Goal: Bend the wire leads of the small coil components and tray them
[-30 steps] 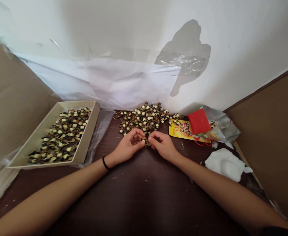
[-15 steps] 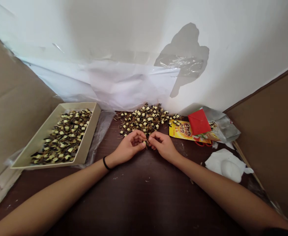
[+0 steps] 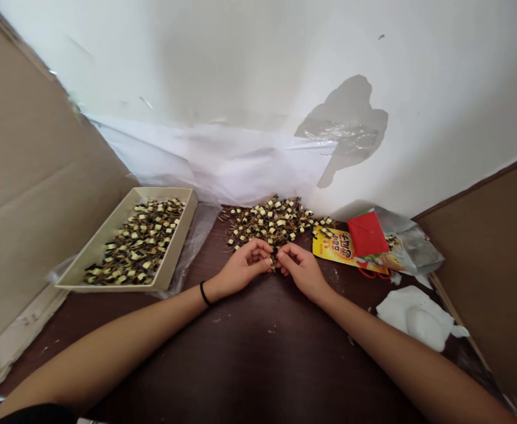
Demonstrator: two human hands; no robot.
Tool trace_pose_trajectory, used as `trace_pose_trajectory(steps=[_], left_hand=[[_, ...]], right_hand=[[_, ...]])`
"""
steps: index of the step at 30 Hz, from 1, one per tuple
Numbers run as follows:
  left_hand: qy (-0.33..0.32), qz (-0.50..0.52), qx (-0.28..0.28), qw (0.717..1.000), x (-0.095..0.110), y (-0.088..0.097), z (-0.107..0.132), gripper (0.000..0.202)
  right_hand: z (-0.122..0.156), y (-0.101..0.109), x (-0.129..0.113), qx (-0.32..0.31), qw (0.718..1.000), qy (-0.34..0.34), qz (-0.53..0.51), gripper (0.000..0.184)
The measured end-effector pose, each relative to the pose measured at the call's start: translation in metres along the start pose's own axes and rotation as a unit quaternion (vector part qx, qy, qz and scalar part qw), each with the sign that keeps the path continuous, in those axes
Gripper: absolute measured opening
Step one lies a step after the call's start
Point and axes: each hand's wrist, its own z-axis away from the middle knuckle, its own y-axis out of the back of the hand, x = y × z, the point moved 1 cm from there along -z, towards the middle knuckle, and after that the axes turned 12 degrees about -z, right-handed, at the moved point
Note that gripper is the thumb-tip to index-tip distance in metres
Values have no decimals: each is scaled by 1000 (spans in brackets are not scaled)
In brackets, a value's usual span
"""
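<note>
Pinching a small pale-and-dark piece [image 3: 272,263] at six o'clock of the pile [image 3: 280,220] was the left hand [image 3: 243,270]; the right hand's [image 3: 301,272] hold couldn't be told; slack fingertips could have dropped it.

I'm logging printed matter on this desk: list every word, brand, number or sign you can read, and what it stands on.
"瓜子", large dark characters on the yellow packet; the character before them is too blurred to be sure.
Smaller characters above, perhaps "五香味", same packet: blurred.
Small red print near the packet's left end: too small to read.
</note>
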Motion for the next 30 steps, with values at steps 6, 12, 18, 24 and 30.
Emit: trace_pose_trajectory(steps=[6,12,18,24,30], left_hand=[[-12,3,8,1000,-3,-2,1,33],[-18,-4,5,1000,-2,-2,1,30],[-19,-2,-7,1000,-2,-2,1,28],[-28,-21,-2,999,-3,-2,1,24],[-30,-22,-6,999,-4,-3,1,20]], right_hand=[[1,-3,0,-16,1000,7,8,31],[1,-3,0,-28,999,22,35,31],[2,-2,4,-31,998,19,49,30],[2,-2,4,-38,997,22,58,27],[1,-2,4,-37,997,16,62,25]])
